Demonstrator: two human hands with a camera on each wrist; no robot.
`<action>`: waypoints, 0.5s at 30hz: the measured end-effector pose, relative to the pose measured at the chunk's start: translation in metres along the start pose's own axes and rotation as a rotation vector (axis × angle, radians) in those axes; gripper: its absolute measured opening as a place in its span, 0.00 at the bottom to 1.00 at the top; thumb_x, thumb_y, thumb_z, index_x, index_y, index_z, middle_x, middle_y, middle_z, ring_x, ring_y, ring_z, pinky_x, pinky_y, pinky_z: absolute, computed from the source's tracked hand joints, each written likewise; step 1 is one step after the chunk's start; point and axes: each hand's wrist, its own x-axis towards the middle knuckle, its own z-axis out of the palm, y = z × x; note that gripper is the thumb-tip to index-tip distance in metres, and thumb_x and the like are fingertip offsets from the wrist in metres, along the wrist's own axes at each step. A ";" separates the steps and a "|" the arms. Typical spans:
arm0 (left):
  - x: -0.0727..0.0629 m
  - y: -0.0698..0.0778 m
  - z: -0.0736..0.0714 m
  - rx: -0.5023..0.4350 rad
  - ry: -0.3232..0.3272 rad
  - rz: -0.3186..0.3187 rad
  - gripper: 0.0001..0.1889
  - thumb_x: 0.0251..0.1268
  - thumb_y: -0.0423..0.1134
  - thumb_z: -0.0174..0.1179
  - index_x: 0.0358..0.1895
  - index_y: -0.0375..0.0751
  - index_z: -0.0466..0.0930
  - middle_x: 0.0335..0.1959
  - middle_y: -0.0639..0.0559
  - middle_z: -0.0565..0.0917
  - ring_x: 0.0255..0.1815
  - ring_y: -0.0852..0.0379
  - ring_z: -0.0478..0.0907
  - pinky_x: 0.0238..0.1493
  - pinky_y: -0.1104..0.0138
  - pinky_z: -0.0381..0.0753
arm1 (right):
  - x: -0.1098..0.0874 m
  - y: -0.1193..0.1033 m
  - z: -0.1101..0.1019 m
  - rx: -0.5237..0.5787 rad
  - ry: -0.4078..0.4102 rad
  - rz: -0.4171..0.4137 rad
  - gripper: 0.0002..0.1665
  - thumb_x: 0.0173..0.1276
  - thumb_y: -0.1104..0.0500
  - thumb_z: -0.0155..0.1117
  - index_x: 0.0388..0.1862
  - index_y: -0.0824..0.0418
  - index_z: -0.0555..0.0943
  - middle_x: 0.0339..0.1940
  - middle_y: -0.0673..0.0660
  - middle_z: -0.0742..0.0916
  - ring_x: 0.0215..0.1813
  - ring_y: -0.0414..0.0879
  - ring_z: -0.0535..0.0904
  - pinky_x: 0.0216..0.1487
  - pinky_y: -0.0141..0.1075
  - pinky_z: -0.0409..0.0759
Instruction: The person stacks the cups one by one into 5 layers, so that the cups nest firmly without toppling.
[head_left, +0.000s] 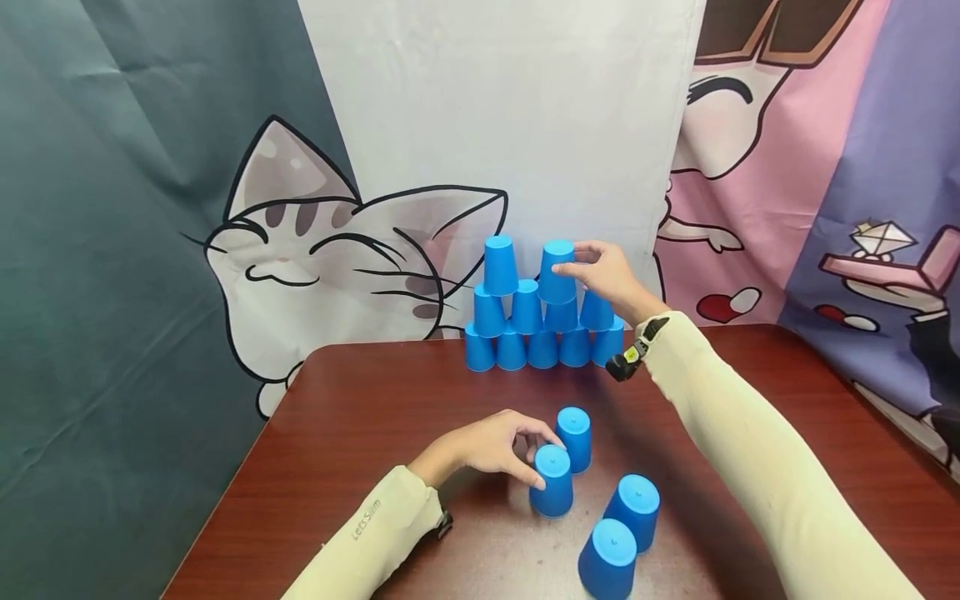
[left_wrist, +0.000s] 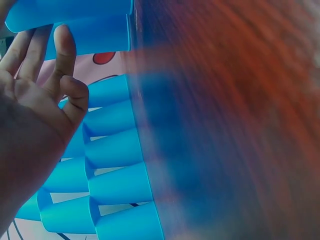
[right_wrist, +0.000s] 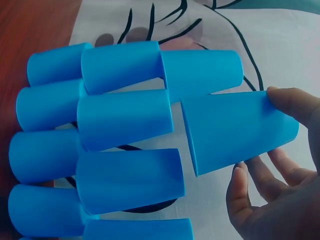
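My right hand [head_left: 609, 277] pinches an upside-down blue cup [head_left: 556, 282] between thumb and fingers, above the second row of a stack. In the right wrist view this held cup [right_wrist: 235, 131] has its rim slightly apart from the row under it. Beside it, one blue cup [head_left: 500, 265] stands on that row's left end. Lower on the table, my left hand [head_left: 491, 446] holds another upturned blue cup [head_left: 553, 487], thumb at its near side and fingers behind. Just past that one stands a further cup [head_left: 574, 437].
Two more upturned cups, a rear one [head_left: 636, 508] and a front one [head_left: 609, 557], stand close together at the near right. The stack's bottom row [head_left: 542, 350] of several cups lines the far edge of the brown table [head_left: 360, 400]. Behind hangs a cartoon-printed cloth [head_left: 495, 100].
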 end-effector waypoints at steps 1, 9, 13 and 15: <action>0.000 0.000 0.000 0.002 0.001 -0.001 0.25 0.58 0.42 0.72 0.60 0.48 0.79 0.37 0.62 0.83 0.37 0.62 0.78 0.38 0.66 0.82 | 0.003 -0.001 0.001 0.004 0.003 -0.002 0.42 0.65 0.47 0.71 0.72 0.64 0.67 0.70 0.65 0.73 0.69 0.61 0.70 0.66 0.55 0.71; 0.000 0.001 -0.001 0.005 -0.004 -0.006 0.26 0.58 0.42 0.73 0.60 0.48 0.79 0.36 0.61 0.83 0.36 0.64 0.77 0.39 0.67 0.82 | 0.018 -0.003 0.008 -0.019 -0.003 -0.010 0.44 0.65 0.43 0.70 0.72 0.63 0.66 0.71 0.64 0.73 0.70 0.61 0.69 0.64 0.55 0.73; 0.000 0.000 0.000 0.007 -0.004 -0.011 0.25 0.58 0.42 0.72 0.60 0.48 0.79 0.35 0.59 0.82 0.36 0.64 0.77 0.38 0.68 0.81 | 0.025 0.000 0.012 -0.007 0.024 -0.007 0.44 0.64 0.43 0.71 0.72 0.63 0.67 0.70 0.65 0.74 0.68 0.62 0.72 0.62 0.55 0.74; 0.000 -0.001 0.001 0.006 -0.003 -0.016 0.25 0.58 0.42 0.72 0.61 0.48 0.79 0.35 0.59 0.82 0.36 0.64 0.77 0.38 0.68 0.82 | 0.027 0.001 0.015 -0.001 0.038 -0.007 0.44 0.64 0.44 0.71 0.72 0.63 0.67 0.70 0.65 0.74 0.66 0.62 0.73 0.61 0.55 0.75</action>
